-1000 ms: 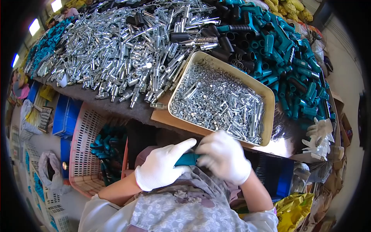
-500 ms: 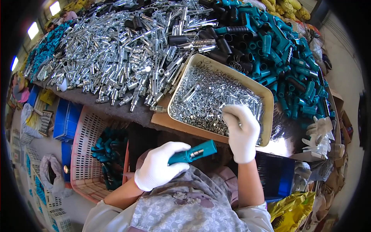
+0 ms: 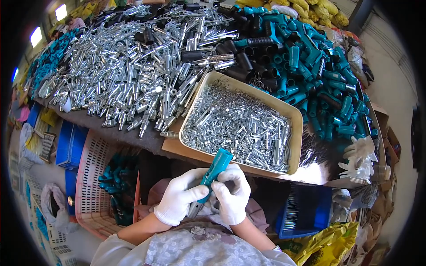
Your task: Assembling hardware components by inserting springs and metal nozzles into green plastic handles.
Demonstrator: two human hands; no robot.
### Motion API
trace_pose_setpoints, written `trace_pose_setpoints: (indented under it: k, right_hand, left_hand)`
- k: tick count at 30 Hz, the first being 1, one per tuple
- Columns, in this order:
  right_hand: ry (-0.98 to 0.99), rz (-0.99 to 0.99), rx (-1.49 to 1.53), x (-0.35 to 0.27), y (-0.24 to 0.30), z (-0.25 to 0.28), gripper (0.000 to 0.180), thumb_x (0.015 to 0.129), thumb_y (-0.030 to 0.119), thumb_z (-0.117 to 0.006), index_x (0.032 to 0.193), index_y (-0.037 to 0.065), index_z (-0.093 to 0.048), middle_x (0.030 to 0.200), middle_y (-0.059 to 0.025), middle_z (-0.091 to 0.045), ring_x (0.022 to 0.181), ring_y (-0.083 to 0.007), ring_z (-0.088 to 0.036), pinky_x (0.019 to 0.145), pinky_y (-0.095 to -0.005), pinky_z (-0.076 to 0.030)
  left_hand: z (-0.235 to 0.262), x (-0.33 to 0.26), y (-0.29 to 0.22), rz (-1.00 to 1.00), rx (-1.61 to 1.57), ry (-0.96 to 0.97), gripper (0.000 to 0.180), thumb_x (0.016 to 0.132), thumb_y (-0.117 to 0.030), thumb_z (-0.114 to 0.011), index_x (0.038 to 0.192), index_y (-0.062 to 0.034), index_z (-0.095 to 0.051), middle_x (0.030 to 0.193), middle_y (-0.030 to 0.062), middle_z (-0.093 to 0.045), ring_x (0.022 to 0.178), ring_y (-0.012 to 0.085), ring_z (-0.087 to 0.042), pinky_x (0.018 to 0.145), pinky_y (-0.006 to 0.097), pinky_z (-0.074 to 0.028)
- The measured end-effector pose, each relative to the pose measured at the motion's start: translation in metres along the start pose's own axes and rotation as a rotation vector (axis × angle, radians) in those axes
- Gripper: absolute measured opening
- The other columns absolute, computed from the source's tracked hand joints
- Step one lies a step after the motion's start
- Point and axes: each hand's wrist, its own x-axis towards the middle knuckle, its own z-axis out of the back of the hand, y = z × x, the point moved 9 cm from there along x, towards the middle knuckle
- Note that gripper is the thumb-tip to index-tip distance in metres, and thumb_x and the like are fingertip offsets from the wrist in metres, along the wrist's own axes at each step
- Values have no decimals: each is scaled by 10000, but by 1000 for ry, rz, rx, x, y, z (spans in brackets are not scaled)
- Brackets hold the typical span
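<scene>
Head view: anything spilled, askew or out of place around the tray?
Nothing looks damaged. The beige tray sits skewed on cardboard that overhangs the table edge. Both gloved hands, left hand and right hand, grip one teal handle.

A shallow tan metal tray of small silver screws and pins sits at centre. A wide heap of shiny silver metal tubes lies far left, a pile of teal plastic handles far right. A pink slotted plastic basket stands near left, spare white gloves right.
</scene>
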Motion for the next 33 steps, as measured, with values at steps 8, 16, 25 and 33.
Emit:
trace_pose_setpoints:
  k: [8, 16, 25, 33]
  right_hand:
    - [57, -291, 92, 7, 2, 0, 469, 807, 37, -733, 1219, 12, -512, 1071, -73, -594, 896, -156, -611, 848, -314, -510]
    - [686, 403, -1033, 112, 76, -20, 186, 760, 79, -763, 938, 77, -709, 898, -103, -675, 839, -262, -673, 748, -371, -530]
    - [56, 408, -1674, 299, 89, 74, 311, 780, 245, -718, 1070, 132, -717, 1000, -152, -681, 953, -364, -651, 847, -436, -524]
    - [122, 116, -708, 118, 107, 60, 257, 839, 76, -657, 1079, -17, -650, 966, -56, -623, 889, -117, -593, 794, -263, -493]
  left_hand:
    - [-10, -2, -14, -106, 346, 39, 511, 878, -110, -727, 1326, 55, -547, 1139, 85, -671, 983, 123, -626, 898, 274, -496]
    - [-9, 1, -10, 38, -264, 210, 654, 903, -279, -712, 1378, 87, -452, 1048, 169, -647, 827, 206, -644, 714, 310, -536]
    - [-3, -4, -3, 75, -243, 181, 673, 905, -279, -702, 1392, 96, -428, 1103, 184, -629, 869, 222, -648, 714, 318, -553]
    - [11, 3, -2, 89, -141, 73, 720, 860, -360, -752, 1319, 113, -461, 1053, 172, -630, 844, 227, -654, 700, 328, -559]
